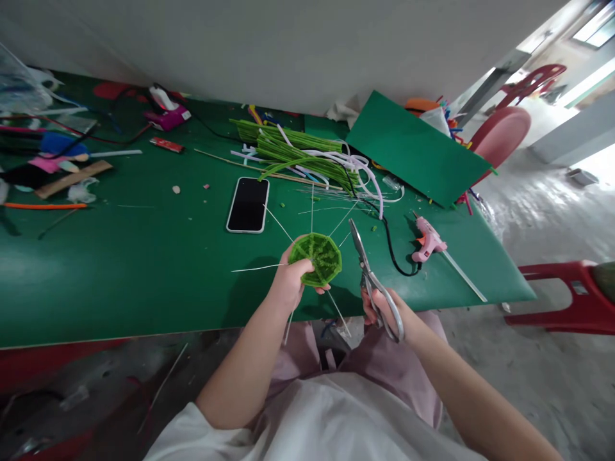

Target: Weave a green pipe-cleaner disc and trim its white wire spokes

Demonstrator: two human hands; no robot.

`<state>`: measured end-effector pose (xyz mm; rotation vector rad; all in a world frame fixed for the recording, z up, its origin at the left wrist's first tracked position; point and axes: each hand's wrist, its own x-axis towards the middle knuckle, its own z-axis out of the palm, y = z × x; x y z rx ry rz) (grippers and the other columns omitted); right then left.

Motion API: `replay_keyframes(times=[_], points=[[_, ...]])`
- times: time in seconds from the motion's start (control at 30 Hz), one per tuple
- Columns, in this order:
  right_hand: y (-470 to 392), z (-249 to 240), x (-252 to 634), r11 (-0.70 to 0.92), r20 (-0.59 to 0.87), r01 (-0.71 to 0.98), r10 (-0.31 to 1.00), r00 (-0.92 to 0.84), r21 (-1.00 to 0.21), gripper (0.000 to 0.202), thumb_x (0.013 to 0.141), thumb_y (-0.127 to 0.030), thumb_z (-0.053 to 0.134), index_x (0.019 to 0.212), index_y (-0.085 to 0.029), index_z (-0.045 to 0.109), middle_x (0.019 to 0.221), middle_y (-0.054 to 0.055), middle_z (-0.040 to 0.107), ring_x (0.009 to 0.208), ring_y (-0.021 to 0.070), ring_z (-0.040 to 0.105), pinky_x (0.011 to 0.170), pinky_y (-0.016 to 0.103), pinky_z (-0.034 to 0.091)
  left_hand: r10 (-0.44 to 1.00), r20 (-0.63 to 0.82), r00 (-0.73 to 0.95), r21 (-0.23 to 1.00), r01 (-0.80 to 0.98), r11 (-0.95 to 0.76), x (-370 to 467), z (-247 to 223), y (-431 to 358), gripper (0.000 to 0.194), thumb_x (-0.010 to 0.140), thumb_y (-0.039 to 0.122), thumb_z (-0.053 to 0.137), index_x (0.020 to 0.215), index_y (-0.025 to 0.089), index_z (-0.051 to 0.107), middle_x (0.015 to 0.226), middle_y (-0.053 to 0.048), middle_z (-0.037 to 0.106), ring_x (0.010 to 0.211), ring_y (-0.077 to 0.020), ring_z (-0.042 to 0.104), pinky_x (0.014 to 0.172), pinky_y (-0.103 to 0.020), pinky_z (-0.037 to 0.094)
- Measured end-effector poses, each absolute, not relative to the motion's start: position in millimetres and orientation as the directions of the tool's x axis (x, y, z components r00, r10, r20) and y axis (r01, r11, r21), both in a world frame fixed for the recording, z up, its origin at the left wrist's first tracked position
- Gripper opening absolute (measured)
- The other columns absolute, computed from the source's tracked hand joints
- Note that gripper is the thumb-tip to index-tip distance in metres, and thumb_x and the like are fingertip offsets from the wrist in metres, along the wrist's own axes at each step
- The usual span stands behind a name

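My left hand [291, 276] grips a green woven disc [323, 257] by its left side, thumb on top and fingers underneath. The disc looks made of fuzzy pipe cleaner, and several thin pale wires stick out around its rim like spokes. In my right hand [377, 306] is a pair of metal scissors [368, 272], fingers wrapped round the handles. The blades point up and away from me, just right of the disc and apart from it. Beyond the disc lies a bundle of green pipe cleaners [302, 153], mixed with pale lilac and white strips.
A phone [248, 205] lies left of the bundle. A pink glue gun [427, 240] with a black cord rests at the right. Behind it leans a green board [413, 147]. Craft bits, a red lighter [167, 145] and a wooden stick [73, 179] lie left. A red chair [571, 298] stands right.
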<state>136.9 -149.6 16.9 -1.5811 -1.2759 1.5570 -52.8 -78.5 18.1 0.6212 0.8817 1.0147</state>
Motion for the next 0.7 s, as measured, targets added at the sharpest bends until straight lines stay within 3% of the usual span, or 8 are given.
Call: replay_keyframes(times=[0.17,0.23,0.37,0.5,0.7], points=[[-151,17,145,-0.258,-0.299,0.197,0.928,-0.220,-0.946,0.046,0.074,-0.065,0.044,0.076,-0.018,0.047,0.060,-0.003,0.043,0.053,0.0100,0.040,0.053,0.025,0.042,0.899,-0.346,0.269,0.759,-0.482,0.437,-62,18,-73,0.035,0.057,0.011,0.051,0.092,0.012,0.051,0.057,0.001,0.058,0.036,-0.0183,0.057,0.027,-0.024,0.040],[-148,17,143,-0.219,-0.248,0.166,0.953,-0.174,-0.961,0.041,0.074,-0.060,0.050,0.075,-0.019,0.047,0.064,-0.002,0.044,0.058,0.0109,0.043,0.060,0.027,0.044,0.897,-0.345,0.277,0.751,-0.492,0.441,-63,19,-74,0.031,0.057,0.012,0.053,0.088,0.012,0.051,0.054,0.001,0.057,0.034,-0.0184,0.056,0.027,-0.024,0.040],[-136,24,129,-0.163,-0.162,0.036,0.986,0.031,-0.986,0.035,0.067,-0.046,0.065,0.070,-0.022,0.040,0.064,-0.003,0.046,0.058,0.0123,0.049,0.061,0.029,0.046,0.890,-0.343,0.301,0.759,-0.470,0.451,-54,24,-81,0.036,0.058,0.013,0.053,0.093,0.013,0.050,0.053,0.002,0.056,0.033,-0.0182,0.055,0.026,-0.023,0.040],[-126,34,118,-0.069,-0.070,-0.013,0.996,0.059,-0.998,0.036,0.065,-0.039,0.066,0.070,-0.023,0.035,0.067,-0.002,0.053,0.062,0.0150,0.055,0.060,0.030,0.047,0.892,-0.338,0.300,0.779,-0.443,0.444,-42,32,-93,0.051,0.057,0.012,0.052,0.107,0.017,0.047,0.065,0.001,0.062,0.035,-0.0179,0.056,0.027,-0.025,0.042],[-133,34,116,-0.034,-0.035,-0.011,0.996,0.088,-0.999,0.032,0.067,-0.033,0.066,0.071,-0.023,0.035,0.066,-0.003,0.053,0.061,0.0142,0.055,0.062,0.030,0.046,0.922,-0.249,0.297,0.869,-0.351,0.348,-36,43,-108,0.042,0.063,0.014,0.052,0.103,0.022,0.051,0.076,0.000,0.063,0.043,-0.0155,0.058,0.034,-0.028,0.047]])
